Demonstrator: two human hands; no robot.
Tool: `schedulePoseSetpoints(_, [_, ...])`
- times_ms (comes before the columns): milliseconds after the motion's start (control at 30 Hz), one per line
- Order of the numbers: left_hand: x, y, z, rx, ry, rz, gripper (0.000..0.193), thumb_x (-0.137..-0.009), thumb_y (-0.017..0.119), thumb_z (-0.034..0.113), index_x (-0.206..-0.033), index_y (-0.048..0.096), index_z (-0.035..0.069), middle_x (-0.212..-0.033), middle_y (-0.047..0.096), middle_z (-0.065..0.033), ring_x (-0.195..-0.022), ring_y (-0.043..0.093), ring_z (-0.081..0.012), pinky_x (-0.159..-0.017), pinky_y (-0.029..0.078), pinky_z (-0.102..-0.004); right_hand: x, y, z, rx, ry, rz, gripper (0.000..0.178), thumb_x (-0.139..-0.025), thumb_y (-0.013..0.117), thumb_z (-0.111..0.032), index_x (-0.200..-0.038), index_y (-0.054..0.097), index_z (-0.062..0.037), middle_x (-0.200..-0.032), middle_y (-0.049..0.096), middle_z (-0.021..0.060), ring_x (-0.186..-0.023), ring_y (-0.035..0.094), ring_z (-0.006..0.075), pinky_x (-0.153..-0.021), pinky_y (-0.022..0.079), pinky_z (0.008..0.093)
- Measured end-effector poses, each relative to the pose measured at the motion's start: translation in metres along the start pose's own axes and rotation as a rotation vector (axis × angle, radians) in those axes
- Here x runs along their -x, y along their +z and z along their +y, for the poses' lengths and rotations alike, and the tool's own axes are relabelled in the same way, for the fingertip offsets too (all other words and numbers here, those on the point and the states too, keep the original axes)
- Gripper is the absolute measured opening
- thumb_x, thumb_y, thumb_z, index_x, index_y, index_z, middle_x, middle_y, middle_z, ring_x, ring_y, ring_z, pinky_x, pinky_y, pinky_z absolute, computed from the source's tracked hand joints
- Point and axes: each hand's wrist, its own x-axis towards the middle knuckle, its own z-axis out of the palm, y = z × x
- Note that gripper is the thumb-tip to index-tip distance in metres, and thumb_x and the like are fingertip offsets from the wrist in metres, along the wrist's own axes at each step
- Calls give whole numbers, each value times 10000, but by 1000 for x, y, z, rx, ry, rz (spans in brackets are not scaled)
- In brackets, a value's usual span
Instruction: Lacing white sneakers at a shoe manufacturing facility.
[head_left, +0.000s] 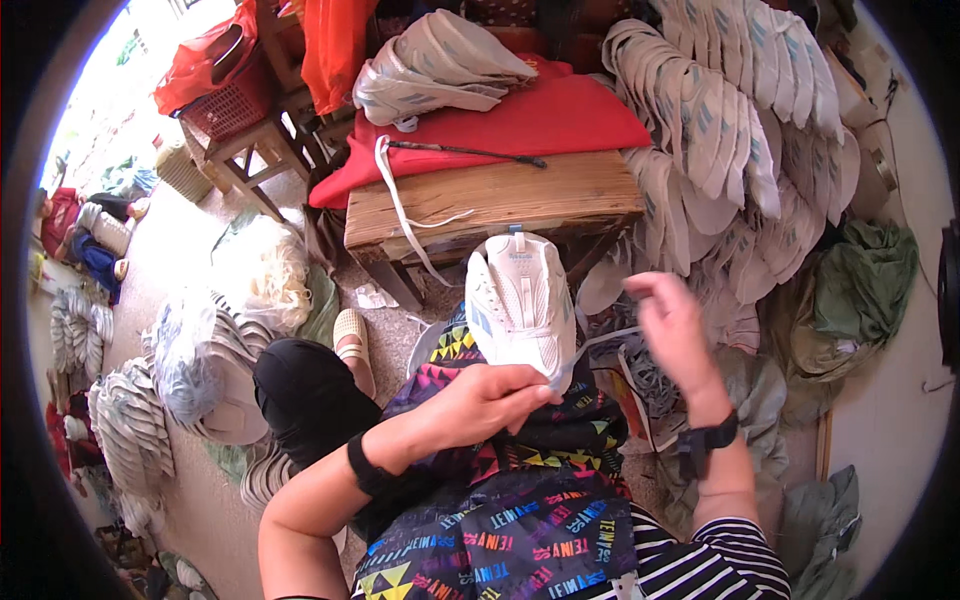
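A white shoe upper (518,290) with grey-blue stripes and a mesh tongue lies in my lap, its far end against the wooden bench. My left hand (490,398) is closed in a pinch on its near end. From that end a thin pale strip of lace (605,338) runs toward my right hand (672,322), raised to the right of the upper. Motion blurs its fingers, so their hold on the strip is unclear. On the bench (500,195) lie a white lace (398,205) and a thin dark rod (470,152).
A stack of shoe uppers (440,70) rests on red cloth (590,110) at the back of the bench. More uppers (690,110) are piled at the right, beside a green sack (865,280). Bundled laces (265,270) and uppers (130,430) cover the floor at left.
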Motion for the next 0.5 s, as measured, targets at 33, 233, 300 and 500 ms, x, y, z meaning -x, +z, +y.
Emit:
schedulePoseSetpoints(33, [-6, 5, -1, 1, 2, -4, 296, -1036, 472, 251, -989, 638, 9, -685, 546, 37, -629, 482, -51, -594, 401, -222, 5, 21, -23, -405, 50, -91, 226, -901, 478, 39, -1091, 598, 13, -987, 630, 116, -917, 630, 183, -823, 502, 293])
schedulePoseSetpoints(233, [-13, 0, 2, 39, -175, 124, 358, -1020, 488, 353, -903, 640, 51, -670, 585, 26, -523, 491, -41, -468, 385, -196, -3, 37, -69, -562, 174, -465, 185, -994, 451, -89, -1097, 577, 1, -970, 632, 74, -890, 618, 119, -786, 508, 274])
schedulePoseSetpoints(300, [-13, -4, 0, 61, -202, 147, 368, -1017, 489, 368, -905, 645, 54, -674, 591, 25, -524, 496, -43, -481, 392, -189, -3, 41, -69, -635, 270, -550, 171, -996, 477, -117, -1071, 572, 3, -955, 627, 101, -873, 621, 133, -771, 506, 285])
schedulePoseSetpoints(500, [-11, -10, -7, 85, -138, 144, 331, -1025, 464, 308, -910, 634, 47, -681, 582, 16, -545, 486, -46, -508, 413, -202, -3, 40, -62, -355, 93, -622, 193, -947, 599, -174, -1041, 616, -6, -909, 645, 73, -840, 597, 140, -745, 494, 302])
